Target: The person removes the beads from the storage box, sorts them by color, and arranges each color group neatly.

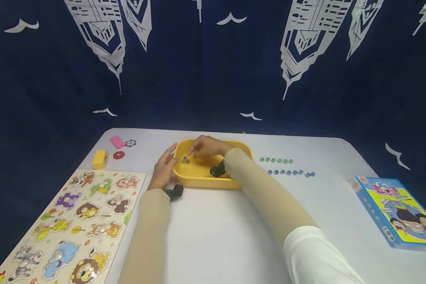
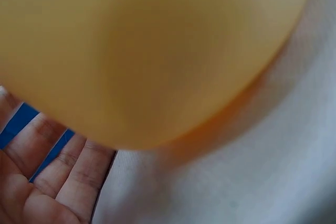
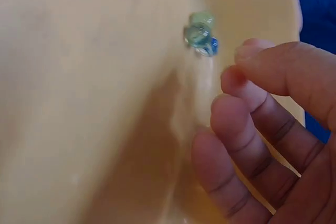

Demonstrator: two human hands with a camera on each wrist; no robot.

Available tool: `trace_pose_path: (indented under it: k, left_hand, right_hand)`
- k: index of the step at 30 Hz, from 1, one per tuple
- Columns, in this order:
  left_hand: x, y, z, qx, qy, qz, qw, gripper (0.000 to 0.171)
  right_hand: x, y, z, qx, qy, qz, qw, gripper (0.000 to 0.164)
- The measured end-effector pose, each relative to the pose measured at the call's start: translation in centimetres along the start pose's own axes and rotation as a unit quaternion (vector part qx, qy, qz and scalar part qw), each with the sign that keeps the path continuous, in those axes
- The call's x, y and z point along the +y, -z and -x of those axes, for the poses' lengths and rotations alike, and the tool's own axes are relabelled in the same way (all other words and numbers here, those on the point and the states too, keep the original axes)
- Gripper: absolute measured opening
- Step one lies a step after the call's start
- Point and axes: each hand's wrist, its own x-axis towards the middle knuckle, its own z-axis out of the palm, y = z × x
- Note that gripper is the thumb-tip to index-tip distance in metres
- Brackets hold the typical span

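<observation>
Small glass marbles (image 1: 185,160), green and blue, clustered in left end of yellow tray (image 1: 207,183)

Smooth plastic is shown by the yellow, rounded-rectangular tray (image 1: 206,182) beneath the right fingers (image 3: 231,119); a glossy, translucent, glass-like finish by the small round blue and green beads (image 3: 198,35) just beside them.
</observation>
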Motion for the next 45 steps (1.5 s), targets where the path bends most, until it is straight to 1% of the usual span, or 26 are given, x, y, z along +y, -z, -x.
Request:
trace_pose_path:
  k: [4,9,14,16,18,21,23,24,27,31,35,39,43,45]
  left_hand:
    - [0.1,0.0,0.0,0.000,-0.005,-0.005,1.0000,0.060]
    - [0.1,0.0,0.1,0.002,-0.013,-0.009,0.9999,0.060]
    - [0.0,0.1,0.0,0.003,-0.014,-0.011,0.9998,0.060]
    - [0.0,0.0,0.0,0.000,-0.012,-0.011,0.9999,0.059]
    - [0.1,-0.2,-0.1,-0.004,-0.010,-0.010,0.9999,0.059]
    - [0.3,-0.4,-0.1,-0.006,-0.007,-0.015,0.9998,0.060]
    - [0.4,-0.5,-0.1,-0.006,-0.006,-0.019,0.9998,0.061]
    - [0.5,-0.5,-0.1,-0.005,-0.006,-0.022,0.9997,0.061]
    - [0.5,-0.3,0.1,0.000,-0.003,-0.027,0.9996,0.061]
    - [0.3,0.0,0.3,0.005,0.003,-0.029,0.9996,0.060]
    - [0.2,0.0,0.5,0.003,0.003,-0.024,0.9997,0.060]
    - [0.1,0.2,0.6,-0.001,-0.004,-0.020,0.9998,0.061]
    - [0.2,0.1,0.4,-0.006,-0.007,-0.027,0.9996,0.061]
    - [0.3,0.0,0.4,-0.009,-0.009,-0.030,0.9995,0.061]
  right_hand:
    - [-0.2,-0.6,-1.0,-0.015,0.004,0.021,1.000,0.024]
    - [-0.6,-1.2,-1.7,-0.033,-0.008,0.043,0.998,0.020]
    - [-0.7,-1.2,-1.9,-0.031,-0.006,0.075,0.997,0.014]
    - [-0.7,-0.9,-1.5,-0.027,0.000,0.066,0.997,0.014]
    - [-0.7,-0.2,-0.7,-0.022,0.011,0.035,0.999,0.016]
    - [-0.8,0.9,1.0,-0.016,0.026,-0.036,0.999,0.021]
    - [-0.8,1.6,2.4,-0.010,0.035,-0.087,0.996,0.025]
    - [-0.7,1.9,3.1,-0.007,0.038,-0.112,0.993,0.027]
    - [-0.8,2.7,5.5,0.013,0.041,-0.167,0.985,0.030]
    - [-0.4,3.1,9.2,0.055,0.032,-0.218,0.974,0.031]
    - [0.9,3.0,13.1,0.107,0.015,-0.247,0.963,0.028]
    - [3.0,3.2,16.8,0.155,-0.010,-0.255,0.954,0.030]
    - [5.5,3.5,20.4,0.206,-0.052,-0.255,0.943,0.031]
    - [6.8,3.8,22.3,0.237,-0.077,-0.243,0.937,0.030]
